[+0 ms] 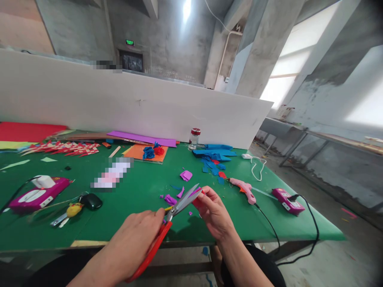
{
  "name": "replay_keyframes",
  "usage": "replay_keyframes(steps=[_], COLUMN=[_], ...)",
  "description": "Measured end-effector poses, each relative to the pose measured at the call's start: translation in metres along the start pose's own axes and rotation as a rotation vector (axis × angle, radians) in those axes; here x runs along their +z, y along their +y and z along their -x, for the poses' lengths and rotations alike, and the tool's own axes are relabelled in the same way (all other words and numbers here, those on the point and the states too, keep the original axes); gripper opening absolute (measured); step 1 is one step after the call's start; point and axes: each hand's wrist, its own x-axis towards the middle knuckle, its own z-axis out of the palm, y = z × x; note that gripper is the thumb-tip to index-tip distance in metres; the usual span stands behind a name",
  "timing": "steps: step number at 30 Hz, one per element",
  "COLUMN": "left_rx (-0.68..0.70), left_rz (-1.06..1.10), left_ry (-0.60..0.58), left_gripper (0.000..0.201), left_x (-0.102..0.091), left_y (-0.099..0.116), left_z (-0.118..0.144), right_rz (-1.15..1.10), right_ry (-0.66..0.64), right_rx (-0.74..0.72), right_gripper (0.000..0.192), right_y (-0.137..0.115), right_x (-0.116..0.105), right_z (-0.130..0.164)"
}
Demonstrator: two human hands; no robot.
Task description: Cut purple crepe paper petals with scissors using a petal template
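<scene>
My left hand [140, 227] is closed around red-handled scissors [170, 215], whose blades point up and to the right, slightly apart. My right hand [216, 213] pinches a small red and purple paper piece [197, 193] between thumb and fingers. The blade tips meet this paper, and the fingers partly cover it. Purple paper scraps [170, 199] lie just beyond the scissors. Farther away is a small stack of cut purple paper pieces [186, 175].
A pink glue gun [243, 189] and a purple power strip [287, 201] lie on the right of the green table [125, 215]. Blue paper [214, 153] and a lidded jar [194, 139] stand farther back. Keys [67, 215] and another power strip [38, 194] are left.
</scene>
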Motion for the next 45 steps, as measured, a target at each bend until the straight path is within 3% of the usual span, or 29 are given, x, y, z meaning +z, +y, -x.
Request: replay_keyframes(steps=[10, 23, 45], left_rx=[0.015, 0.005, 0.017], left_rz=[-0.013, 0.033, 0.133], left_ry=[0.0, -0.03, -0.062], left_gripper=[0.018, 0.026, 0.016], left_x=[-0.001, -0.004, -0.002], left_y=[0.0, -0.0005, -0.0034], left_z=[-0.0006, 0.0005, 0.0041], right_rz=[0.044, 0.061, 0.087], right_ry=[0.044, -0.006, 0.005], right_rx=[-0.003, -0.024, -0.009], right_gripper=[0.028, 0.022, 0.024], right_y=[-0.0032, 0.0001, -0.0027], right_x=[0.0031, -0.0014, 0.0019], right_z=[0.0015, -0.0008, -0.0016])
